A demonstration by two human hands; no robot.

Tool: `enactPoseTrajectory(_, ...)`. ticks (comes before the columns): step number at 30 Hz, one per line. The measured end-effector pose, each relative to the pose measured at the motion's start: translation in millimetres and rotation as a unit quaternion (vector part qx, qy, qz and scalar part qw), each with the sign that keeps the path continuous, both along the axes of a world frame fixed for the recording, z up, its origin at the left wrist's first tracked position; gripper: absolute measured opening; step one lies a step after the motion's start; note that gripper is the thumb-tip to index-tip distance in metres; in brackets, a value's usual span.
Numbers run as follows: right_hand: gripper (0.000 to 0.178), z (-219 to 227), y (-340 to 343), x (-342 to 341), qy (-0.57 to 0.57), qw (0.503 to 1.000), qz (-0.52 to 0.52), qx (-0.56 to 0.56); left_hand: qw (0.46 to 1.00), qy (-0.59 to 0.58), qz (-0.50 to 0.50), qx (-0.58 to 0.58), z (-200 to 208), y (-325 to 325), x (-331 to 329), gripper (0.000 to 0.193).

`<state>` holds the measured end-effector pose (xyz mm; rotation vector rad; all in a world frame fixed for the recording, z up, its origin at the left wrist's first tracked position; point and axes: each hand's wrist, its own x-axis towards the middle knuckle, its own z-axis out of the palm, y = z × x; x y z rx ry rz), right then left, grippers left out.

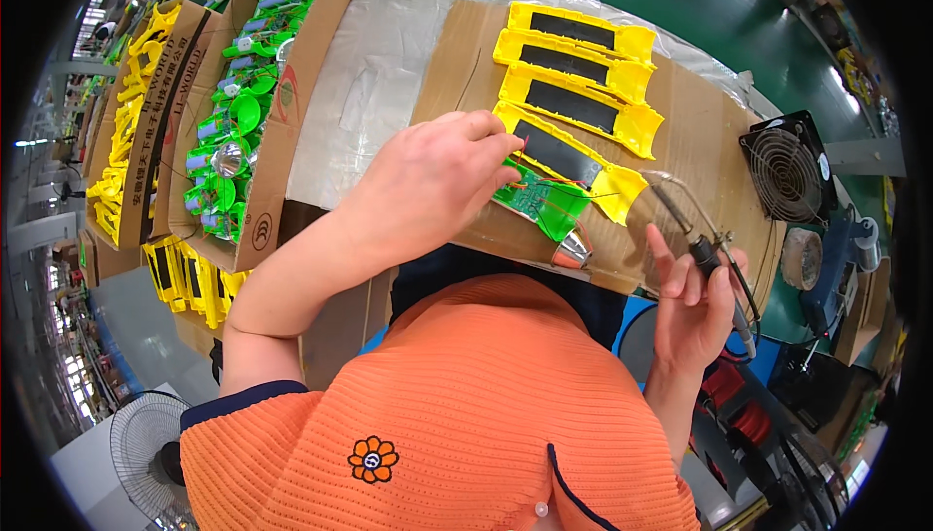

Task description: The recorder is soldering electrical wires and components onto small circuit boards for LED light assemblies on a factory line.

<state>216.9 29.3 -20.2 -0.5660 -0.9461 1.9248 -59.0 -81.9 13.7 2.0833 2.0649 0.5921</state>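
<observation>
A: Where's the piece in hand?
B: Green shell with circuit board (540,199), near edge of the cardboard sheet (708,157), just beside the nearest yellow shell (554,150). Wires run about both; likely short, hence the close pairing.

A: Fingers?
B: Left hand (428,181): narrow, bunched by a red wire at the board's left end. Can't tell whether they grip it. Right hand (692,306): closed round the black grip of a soldering iron (704,251), angled leftward, presumably to keep the hot end off the skin.

A: Farther out?
B: Three yellow shells (573,67) in a row beyond, probably for easy reach. Left: carton (321,50) of green shells. Right: square fan (785,170), perhaps for fumes.
</observation>
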Motion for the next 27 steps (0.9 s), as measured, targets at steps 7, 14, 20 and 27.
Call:
enactPoseTrajectory(7, 0.018, -2, -8, -11, -0.072, 0.995, 0.074, -0.008, 0.988, -0.139, 0.043, 0.046, -18, 3, 8, 0.018)
enactPoseTrajectory(14, 0.017, -4, -3, -18, -0.120, 0.988, 0.097, 0.011, 0.955, -0.292, 0.024, -0.034, -12, -4, 2, 0.013)
enactPoseTrajectory(20, 0.017, 1, -1, -25, -0.147, 0.984, 0.102, 0.000, 0.973, -0.228, 0.027, 0.002, -16, 2, 2, 0.007)
enactPoseTrajectory(27, 0.016, 2, 0, -27, -0.161, 0.981, 0.108, -0.009, 0.994, -0.108, 0.018, -0.021, -5, 9, 6, 0.008)
